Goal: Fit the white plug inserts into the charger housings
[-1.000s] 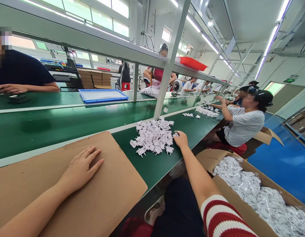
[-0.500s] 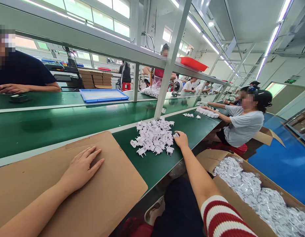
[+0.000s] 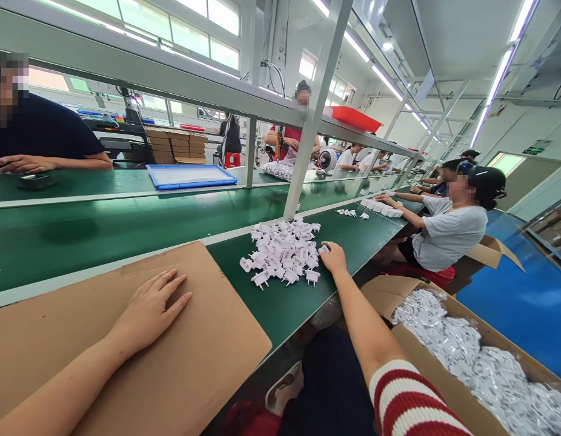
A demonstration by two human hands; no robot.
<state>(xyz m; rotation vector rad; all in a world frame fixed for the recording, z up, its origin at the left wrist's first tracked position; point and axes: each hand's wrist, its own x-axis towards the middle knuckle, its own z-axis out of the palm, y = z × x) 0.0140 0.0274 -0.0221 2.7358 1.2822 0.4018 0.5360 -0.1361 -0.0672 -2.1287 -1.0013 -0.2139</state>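
My left hand (image 3: 154, 307) lies flat on a large brown cardboard sheet (image 3: 208, 369), fingers spread and holding nothing. To the right of the sheet, a heap of white two-pin plug adapters (image 3: 283, 251) rests on the green bench. Beside the right edge of the heap is my right hand (image 3: 334, 257), its fingers curled round a small white piece (image 3: 325, 248) that looks like one of the plug adapters. Most of that piece is covered by my fingers.
An open carton (image 3: 471, 351) of bagged white parts stands at my right. A metal post (image 3: 303, 151) rises behind the heap. A blue tray (image 3: 192, 177) sits across the bench. A co-worker (image 3: 453, 224) sits farther along, near white pieces (image 3: 381, 207).
Both my hands stay where they were. The co-worker on the right has drawn their arms back a little, and a person in red behind the post has shifted.
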